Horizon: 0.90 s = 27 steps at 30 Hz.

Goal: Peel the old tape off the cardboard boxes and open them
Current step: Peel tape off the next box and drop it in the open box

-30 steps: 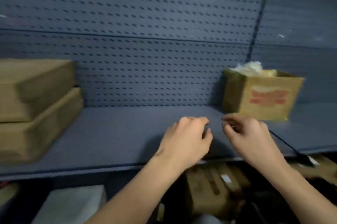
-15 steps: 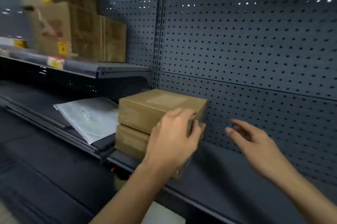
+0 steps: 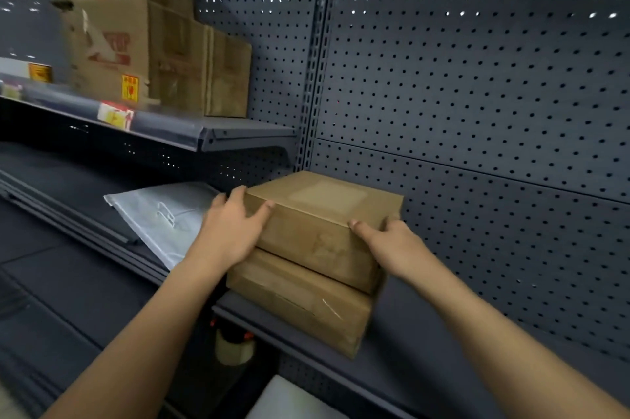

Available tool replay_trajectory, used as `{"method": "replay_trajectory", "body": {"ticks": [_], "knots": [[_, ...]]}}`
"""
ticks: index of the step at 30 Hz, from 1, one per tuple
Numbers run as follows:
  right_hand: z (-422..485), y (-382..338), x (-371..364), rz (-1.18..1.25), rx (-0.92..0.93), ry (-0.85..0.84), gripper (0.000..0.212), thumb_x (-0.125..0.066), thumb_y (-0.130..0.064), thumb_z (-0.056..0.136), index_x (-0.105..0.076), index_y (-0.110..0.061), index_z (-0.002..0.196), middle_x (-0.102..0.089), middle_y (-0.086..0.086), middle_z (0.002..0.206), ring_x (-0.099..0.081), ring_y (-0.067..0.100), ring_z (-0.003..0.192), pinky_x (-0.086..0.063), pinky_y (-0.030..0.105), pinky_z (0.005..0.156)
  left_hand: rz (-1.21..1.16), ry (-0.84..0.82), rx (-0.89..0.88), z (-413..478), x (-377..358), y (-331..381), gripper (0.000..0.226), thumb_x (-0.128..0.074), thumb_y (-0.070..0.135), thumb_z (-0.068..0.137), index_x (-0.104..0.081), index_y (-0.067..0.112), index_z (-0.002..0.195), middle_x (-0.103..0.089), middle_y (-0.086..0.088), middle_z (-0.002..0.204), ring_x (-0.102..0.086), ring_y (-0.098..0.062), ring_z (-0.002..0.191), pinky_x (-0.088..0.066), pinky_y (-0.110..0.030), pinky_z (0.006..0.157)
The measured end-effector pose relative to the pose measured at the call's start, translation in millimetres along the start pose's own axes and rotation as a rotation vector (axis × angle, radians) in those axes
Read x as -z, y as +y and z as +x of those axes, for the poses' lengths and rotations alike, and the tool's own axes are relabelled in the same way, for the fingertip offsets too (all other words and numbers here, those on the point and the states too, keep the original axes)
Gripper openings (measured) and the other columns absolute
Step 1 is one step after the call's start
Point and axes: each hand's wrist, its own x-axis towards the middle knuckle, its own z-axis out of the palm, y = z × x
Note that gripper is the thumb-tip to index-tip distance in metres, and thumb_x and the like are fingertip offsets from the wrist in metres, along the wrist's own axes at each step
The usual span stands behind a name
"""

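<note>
Two flat cardboard boxes are stacked on a dark metal shelf (image 3: pixel 402 343). The top box (image 3: pixel 317 220) has a paler square patch on its lid and is wrapped in tape. The bottom box (image 3: pixel 300 302) shows shiny clear tape on its front. My left hand (image 3: pixel 231 231) grips the top box's left end, thumb on the front edge. My right hand (image 3: pixel 392 244) holds its right end, thumb on the top edge and fingers behind the corner.
A grey plastic mailer bag (image 3: pixel 163 217) lies left of the stack. Larger cartons (image 3: pixel 153 50) stand on an upper shelf at left. A tape roll (image 3: pixel 235 348) sits below the shelf. Pegboard panels (image 3: pixel 477 94) close off the back.
The view swung left from a shelf with an open carton to the stacked boxes. Both hands reached forward and took hold of the top box's two ends.
</note>
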Motion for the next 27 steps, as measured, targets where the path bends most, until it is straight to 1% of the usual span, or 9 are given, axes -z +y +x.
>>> {"method": "replay_trajectory", "body": {"ticks": [2,3,6,9,14,18,20,22,27], "knots": [[5,4,-4,0.074,-0.008,0.011,0.083,-0.058,-0.061,0.09,-0.031,-0.008,0.149,-0.054,0.008,0.139,-0.051,0.031,0.128,-0.045,0.038,0.103,-0.032,-0.025,0.02,7,-2,-2,0.07,-0.05,0.053,0.096,-0.032,0.017,0.153,-0.044,-0.02,0.147,-0.039,-0.037,0.135,-0.033,-0.038,0.105],[6,5,-5,0.097,-0.001,0.021,0.079,-0.059,-0.059,0.09,-0.034,-0.01,0.146,-0.054,0.006,0.138,-0.051,0.031,0.128,-0.044,0.04,0.105,-0.041,-0.02,0.018,9,-3,-2,0.07,-0.051,0.052,0.096,-0.032,0.016,0.153,-0.046,-0.019,0.146,-0.039,-0.036,0.136,-0.034,-0.038,0.105],[3,10,-3,0.165,0.015,0.048,0.06,-0.063,-0.056,0.088,-0.047,-0.016,0.13,-0.059,0.002,0.131,-0.056,0.028,0.122,-0.045,0.042,0.106,-0.055,0.028,0.003,6,-9,3,0.069,-0.054,0.051,0.094,-0.036,0.015,0.15,-0.051,-0.018,0.143,-0.041,-0.036,0.133,-0.036,-0.039,0.103],[-6,23,8,0.258,0.029,0.078,0.066,-0.064,-0.058,0.076,-0.052,-0.02,0.129,-0.063,-0.002,0.126,-0.059,0.024,0.117,-0.046,0.044,0.105,-0.057,0.056,-0.019,-2,-19,10,0.067,-0.057,0.053,0.092,-0.042,0.016,0.146,-0.056,-0.019,0.135,-0.047,-0.037,0.127,-0.039,-0.039,0.1],[-31,55,48,0.248,0.034,0.166,0.061,-0.066,-0.042,0.09,-0.045,-0.022,0.144,-0.056,-0.011,0.128,-0.055,0.017,0.122,-0.043,0.036,0.108,-0.081,0.062,-0.102,-33,-44,34,0.055,-0.057,0.048,0.093,-0.049,0.021,0.14,-0.061,-0.015,0.127,-0.051,-0.035,0.12,-0.042,-0.041,0.097],[-56,88,91,0.245,0.007,0.241,0.06,-0.062,-0.035,0.095,-0.041,-0.018,0.148,-0.045,-0.014,0.118,-0.045,0.008,0.11,-0.036,0.025,0.091,-0.076,0.028,-0.182,-65,-67,70,0.053,-0.054,0.046,0.094,-0.048,0.021,0.14,-0.06,-0.013,0.124,-0.051,-0.034,0.117,-0.04,-0.038,0.091],[-70,107,116,0.25,-0.011,0.294,0.061,-0.06,-0.037,0.095,-0.04,-0.019,0.15,-0.048,-0.013,0.127,-0.044,0.007,0.113,-0.033,0.024,0.093,-0.068,0.013,-0.234,-83,-79,91,0.052,-0.054,0.045,0.094,-0.048,0.022,0.14,-0.06,-0.012,0.117,-0.053,-0.032,0.111,-0.039,-0.036,0.086],[-83,128,138,0.249,-0.042,0.362,0.064,-0.06,-0.039,0.095,-0.038,-0.02,0.152,-0.047,-0.008,0.146,-0.045,0.011,0.126,-0.031,0.024,0.095,-0.073,-0.006,-0.29,-102,-93,112,0.051,-0.054,0.045,0.094,-0.048,0.024,0.14,-0.057,-0.008,0.111,-0.053,-0.033,0.11,-0.037,-0.034,0.085],[-113,190,179,0.258,-0.13,0.437,0.067,-0.059,-0.042,0.093,-0.036,-0.022,0.153,-0.04,-0.008,0.154,-0.041,0.016,0.138,-0.031,0.025,0.097,-0.061,-0.098,-0.376,-144,-136,153,0.047,-0.056,0.042,0.092,-0.051,0.026,0.136,-0.056,-0.007,0.11,-0.055,-0.033,0.107,-0.038,-0.032,0.084]]}}
